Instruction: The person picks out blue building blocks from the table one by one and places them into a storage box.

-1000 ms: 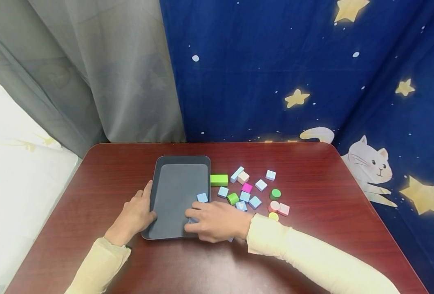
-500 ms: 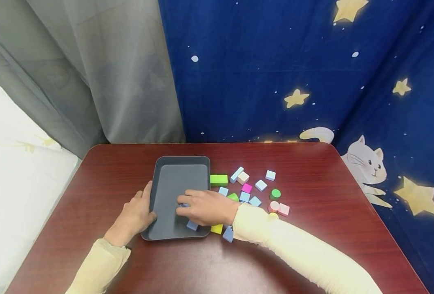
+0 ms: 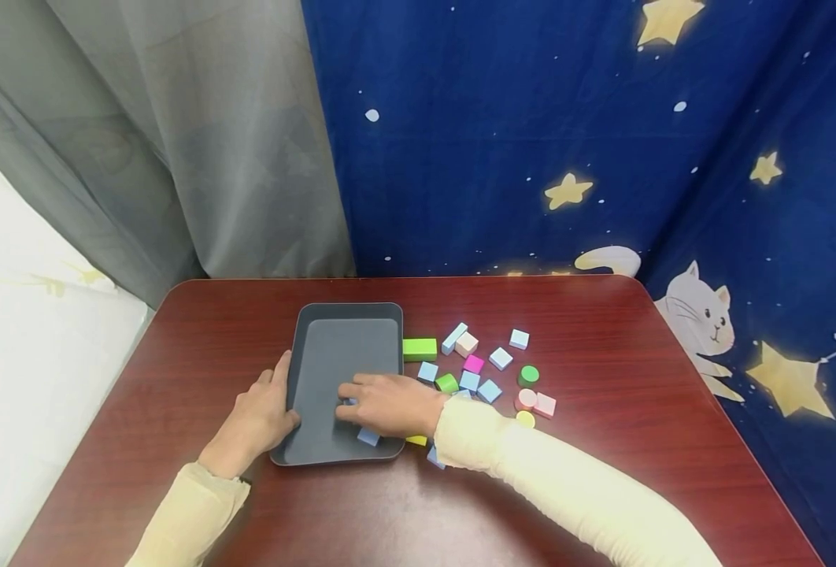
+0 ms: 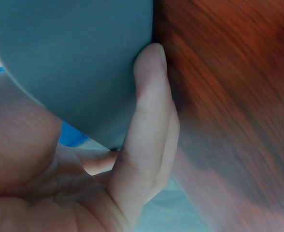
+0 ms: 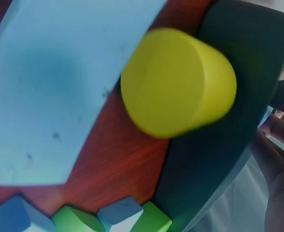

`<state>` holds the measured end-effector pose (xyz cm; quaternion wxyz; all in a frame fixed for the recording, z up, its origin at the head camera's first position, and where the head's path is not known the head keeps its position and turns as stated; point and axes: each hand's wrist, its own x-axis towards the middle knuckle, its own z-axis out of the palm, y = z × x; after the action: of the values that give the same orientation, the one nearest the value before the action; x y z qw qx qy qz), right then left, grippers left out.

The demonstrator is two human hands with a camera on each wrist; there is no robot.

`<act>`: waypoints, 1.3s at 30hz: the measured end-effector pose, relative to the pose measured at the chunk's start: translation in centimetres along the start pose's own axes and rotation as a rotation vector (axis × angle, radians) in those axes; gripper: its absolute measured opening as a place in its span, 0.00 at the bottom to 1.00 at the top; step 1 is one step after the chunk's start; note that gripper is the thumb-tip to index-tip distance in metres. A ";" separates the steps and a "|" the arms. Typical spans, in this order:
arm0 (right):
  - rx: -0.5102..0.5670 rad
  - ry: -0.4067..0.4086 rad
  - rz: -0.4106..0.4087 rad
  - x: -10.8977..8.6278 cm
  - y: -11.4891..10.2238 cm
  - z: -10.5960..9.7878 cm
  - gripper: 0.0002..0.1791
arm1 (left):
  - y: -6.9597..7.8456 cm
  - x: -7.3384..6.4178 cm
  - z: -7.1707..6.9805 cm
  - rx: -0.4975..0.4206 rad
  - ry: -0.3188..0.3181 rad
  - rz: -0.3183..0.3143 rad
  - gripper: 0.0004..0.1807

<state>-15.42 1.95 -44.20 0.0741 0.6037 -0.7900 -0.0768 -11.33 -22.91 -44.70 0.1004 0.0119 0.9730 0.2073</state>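
In the head view a dark grey tray (image 3: 347, 346) lies on the table. My left hand (image 3: 257, 413) grips its left wall, thumb over the rim; the left wrist view has a finger (image 4: 149, 106) along the outside of the wall. Reaching over the tray's right side, my right hand (image 3: 390, 405) pinches a small blue block (image 3: 351, 402), mostly hidden by the fingers. Another blue block (image 3: 368, 437) lies in the tray just below that hand. Outside the right wall, the right wrist view has a yellow cylinder (image 5: 166, 82) and a large, close light-blue block (image 5: 60, 96).
Several blocks lie scattered right of the tray. Among them are a long green block (image 3: 419, 350), a magenta block (image 3: 473, 364), a green cylinder (image 3: 528, 376), and a pink block (image 3: 545, 405). Curtains hang behind the table's far edge.
My right hand has shifted left and slightly up, farther into the tray. A blue block now shows beneath it near the tray's lower right corner. My left hand keeps its grip.
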 end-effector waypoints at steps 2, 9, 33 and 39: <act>0.003 -0.036 0.008 0.1 -0.2 0.1 0.16 | 0.0 0.0 0.1 -0.002 -0.001 -0.002 0.56; 0.013 -0.094 0.022 0.1 -0.5 0.4 0.19 | 0.1 0.0 0.1 -0.002 0.011 0.007 0.56; 0.008 -0.137 -0.001 0.5 -0.5 0.6 0.25 | -0.1 -0.1 0.2 -0.003 0.013 0.008 0.56; 0.013 -0.088 0.007 0.1 -0.3 0.5 0.23 | -0.1 -0.1 0.2 -0.001 0.012 0.009 0.56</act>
<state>-15.26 1.83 -44.76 0.0355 0.5976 -0.7951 -0.0977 -11.21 -22.96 -44.91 0.0936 0.0152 0.9734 0.2084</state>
